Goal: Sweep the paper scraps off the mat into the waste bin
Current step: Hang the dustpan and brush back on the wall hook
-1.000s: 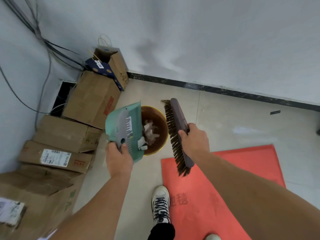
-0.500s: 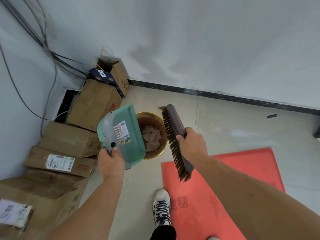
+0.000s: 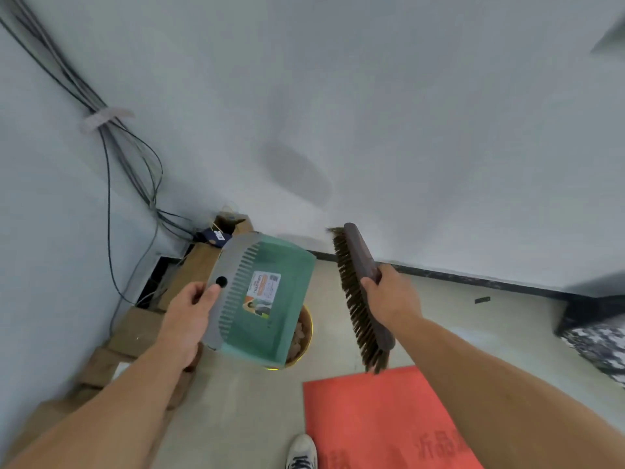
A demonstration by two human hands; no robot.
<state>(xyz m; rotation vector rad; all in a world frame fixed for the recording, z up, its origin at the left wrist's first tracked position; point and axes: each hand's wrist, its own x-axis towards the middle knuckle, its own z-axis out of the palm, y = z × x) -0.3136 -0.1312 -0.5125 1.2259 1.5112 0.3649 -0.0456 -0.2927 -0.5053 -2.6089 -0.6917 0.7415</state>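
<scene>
My left hand (image 3: 189,316) grips the grey handle end of a green dustpan (image 3: 267,299), held above the floor with its labelled underside facing me. The dustpan covers most of the round yellow-rimmed waste bin (image 3: 306,336); brownish paper scraps (image 3: 299,335) show inside along its right edge. My right hand (image 3: 389,296) holds a dark brown hand brush (image 3: 360,292) upright, bristles to the left, right of the bin. The red mat (image 3: 378,421) lies on the floor at lower right, with no scraps visible on it.
Stacked cardboard boxes (image 3: 135,333) line the left wall, under hanging cables (image 3: 128,154). A white shoe (image 3: 301,451) stands at the mat's left edge. A dark object with a patterned cloth (image 3: 595,336) sits at the far right. Pale floor tiles (image 3: 236,407) surround the mat.
The view has tilted up toward the wall. The dustpan has risen and turned so it now covers most of the bin; the brush has also lifted higher.
</scene>
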